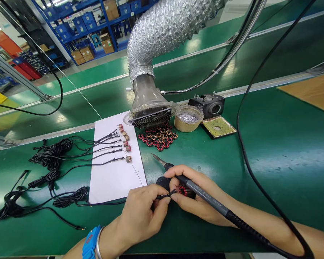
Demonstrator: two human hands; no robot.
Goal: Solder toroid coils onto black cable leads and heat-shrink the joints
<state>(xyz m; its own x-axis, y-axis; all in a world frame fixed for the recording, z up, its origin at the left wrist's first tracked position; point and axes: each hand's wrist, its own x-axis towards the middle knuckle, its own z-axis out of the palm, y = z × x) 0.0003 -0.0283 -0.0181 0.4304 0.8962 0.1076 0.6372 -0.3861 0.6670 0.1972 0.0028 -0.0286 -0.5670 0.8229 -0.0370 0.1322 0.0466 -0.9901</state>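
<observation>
My left hand (140, 212) pinches the end of a thin black wire (166, 196) between thumb and fingers. My right hand (194, 192) grips a black soldering iron (205, 196) like a pen, with its metal tip (156, 158) pointing up and left, away from the wire. The same hand also seems to hold a small toroid coil (182, 190) with red and black windings against its fingers. The wire end reaches toward this coil, and my fingers partly hide the join.
A white sheet (116, 176) bears several finished cables with coils. Coiled black cables (51, 154) lie left of it. Ahead are a heap of toroid coils (158, 136), a fume extractor hood (150, 118), a cup of solder dross (188, 119), and a yellow sponge pad (218, 126).
</observation>
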